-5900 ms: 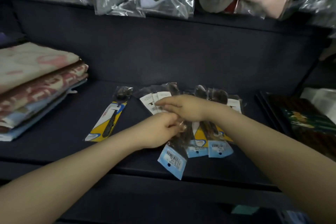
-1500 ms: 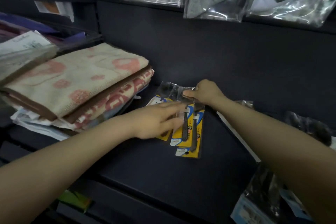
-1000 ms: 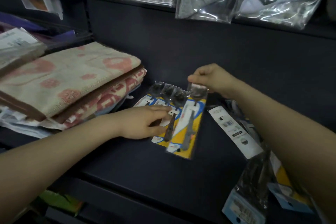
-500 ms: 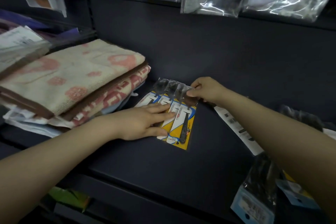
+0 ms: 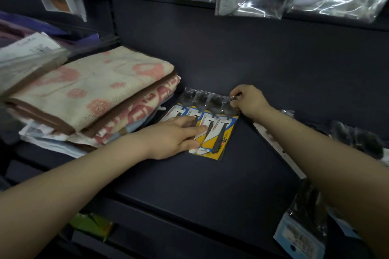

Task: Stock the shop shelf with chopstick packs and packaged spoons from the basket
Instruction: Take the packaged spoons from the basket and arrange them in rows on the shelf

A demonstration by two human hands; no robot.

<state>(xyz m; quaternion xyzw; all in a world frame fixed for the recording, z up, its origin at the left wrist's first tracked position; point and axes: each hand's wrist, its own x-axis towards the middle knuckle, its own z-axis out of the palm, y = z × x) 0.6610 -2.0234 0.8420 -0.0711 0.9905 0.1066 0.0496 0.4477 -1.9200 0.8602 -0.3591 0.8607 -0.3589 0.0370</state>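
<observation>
Four crinkly clear-plastic spoon packs on yellow-and-blue cards [image 5: 207, 126] lie fanned on the dark matte shelf [image 5: 189, 185] beside folded towels [image 5: 92, 94]. The left hand [image 5: 172, 136] presses them flat with straight fingers; the right hand [image 5: 246, 101] pinches the rightmost pack's top. More blue-labelled packs [image 5: 301, 235] await arranging at the right.

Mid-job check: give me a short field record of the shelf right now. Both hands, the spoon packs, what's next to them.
left hand: flat, fingers straight, pressing on the yellow spoon packs
right hand: pinching the top edge of the rightmost pack
spoon packs: four visible, overlapping in a row, flat on the dark shelf, spoon bowls toward the back
left of packs: stack of folded towels
right of packs: blue-carded packs, partly hidden by the right forearm
</observation>
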